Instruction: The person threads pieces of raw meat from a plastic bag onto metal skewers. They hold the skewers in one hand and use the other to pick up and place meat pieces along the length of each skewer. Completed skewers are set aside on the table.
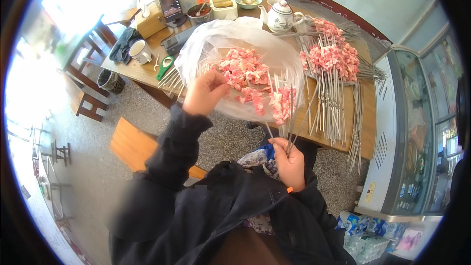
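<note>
My right hand [290, 160] grips the lower ends of several metal skewers [282, 129], whose upper parts carry pink raw meat pieces [282, 105]. Another skewer in this hand leans left, beside a strip of threaded meat [257, 103]. My left hand [206, 90] is raised over the near left edge of a clear plastic bag [287, 48], thumb and forefinger close together at a bit of pink meat; whether it is pinched between them is hard to tell. A heap of cut raw meat [244, 68] lies on the bag, just right of the left hand.
Loaded skewers [331, 59] are piled on the wooden table [364, 125] at right, bare ones [356, 129] beside them. Behind the bag stand a teapot [282, 16], bowl [248, 0], phone [171, 5] and pot [199, 11]. Left are a mug [140, 52] and green-handled peeler [165, 67]. A glass-fronted cabinet [412, 132] borders the right.
</note>
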Action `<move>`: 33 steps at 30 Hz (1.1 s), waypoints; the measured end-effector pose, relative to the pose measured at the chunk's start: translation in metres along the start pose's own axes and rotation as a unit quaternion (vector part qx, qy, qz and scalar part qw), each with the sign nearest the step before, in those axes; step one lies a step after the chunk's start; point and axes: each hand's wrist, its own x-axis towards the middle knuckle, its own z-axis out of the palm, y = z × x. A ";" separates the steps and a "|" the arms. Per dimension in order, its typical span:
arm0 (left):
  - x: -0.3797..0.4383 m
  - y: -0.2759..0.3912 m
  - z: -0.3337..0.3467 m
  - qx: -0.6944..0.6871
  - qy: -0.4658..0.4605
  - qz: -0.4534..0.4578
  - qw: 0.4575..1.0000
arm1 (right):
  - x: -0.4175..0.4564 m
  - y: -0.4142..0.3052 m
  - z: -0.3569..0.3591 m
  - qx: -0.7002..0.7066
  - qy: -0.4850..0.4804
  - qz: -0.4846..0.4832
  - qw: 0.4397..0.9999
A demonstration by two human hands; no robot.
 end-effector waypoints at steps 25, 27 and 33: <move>-0.004 0.010 0.020 -0.285 0.063 -0.010 0.956 | -0.002 0.002 0.001 -0.054 -0.039 -0.066 0.996; -0.005 0.013 0.021 -0.301 0.060 0.000 0.952 | -0.002 0.000 0.002 -0.055 -0.036 -0.072 0.995; -0.009 0.017 0.019 -0.326 0.035 -0.003 0.945 | -0.002 0.000 0.002 -0.059 -0.035 -0.073 0.995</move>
